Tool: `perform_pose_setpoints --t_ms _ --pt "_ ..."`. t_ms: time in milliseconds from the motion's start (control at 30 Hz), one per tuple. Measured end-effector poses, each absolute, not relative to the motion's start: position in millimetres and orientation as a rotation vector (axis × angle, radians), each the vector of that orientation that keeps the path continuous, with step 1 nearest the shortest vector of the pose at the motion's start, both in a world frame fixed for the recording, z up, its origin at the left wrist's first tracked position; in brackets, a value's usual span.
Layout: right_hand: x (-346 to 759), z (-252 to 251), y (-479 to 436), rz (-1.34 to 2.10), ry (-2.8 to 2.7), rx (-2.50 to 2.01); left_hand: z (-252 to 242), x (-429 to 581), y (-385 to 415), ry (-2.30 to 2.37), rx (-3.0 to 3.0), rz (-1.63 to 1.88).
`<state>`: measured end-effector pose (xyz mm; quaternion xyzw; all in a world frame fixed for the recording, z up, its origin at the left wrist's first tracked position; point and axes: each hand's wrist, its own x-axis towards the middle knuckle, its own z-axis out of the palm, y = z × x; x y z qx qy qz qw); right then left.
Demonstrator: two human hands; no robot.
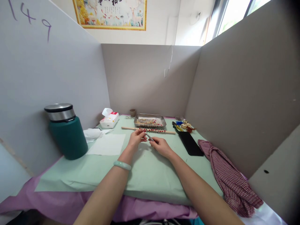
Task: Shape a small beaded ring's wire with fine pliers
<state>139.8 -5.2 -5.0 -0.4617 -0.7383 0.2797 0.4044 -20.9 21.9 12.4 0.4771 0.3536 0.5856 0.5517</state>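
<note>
My left hand (pixel 136 139), with a pale green bangle (pixel 122 165) on its wrist, is closed in a pinch over the middle of the table. What its fingertips hold is too small to make out. Slim metal tweezers (pixel 150 137) are gripped in my right hand (pixel 162 147), their tip pointing at the left fingertips. Just beyond both hands lies a wooden rod (pixel 172 132) with small red beads along its middle. Behind the rod stands a metal tray (pixel 166 122) holding many tiny red and yellowish beads.
At left are a green flask (pixel 67 137), a tissue pack (pixel 109 120) and a white paper sheet (pixel 107 144). A small brown cup (pixel 132 112) stands at the back. To the right lie a black phone (pixel 191 143), coloured threads (pixel 185 125) and a checked cloth (pixel 229 178). Grey partitions enclose the table.
</note>
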Motion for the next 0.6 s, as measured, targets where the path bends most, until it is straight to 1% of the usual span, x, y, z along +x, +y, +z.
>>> perform_pose_setpoints --t_ms 167,600 --pt "138.7 -3.6 -7.9 0.619 -1.9 -1.19 11.6 -20.4 23.9 0.89 1.139 1.45" --pt "137.5 -8.0 -4.9 0.565 -1.886 -1.199 11.5 -19.7 23.9 0.969 1.212 1.494"
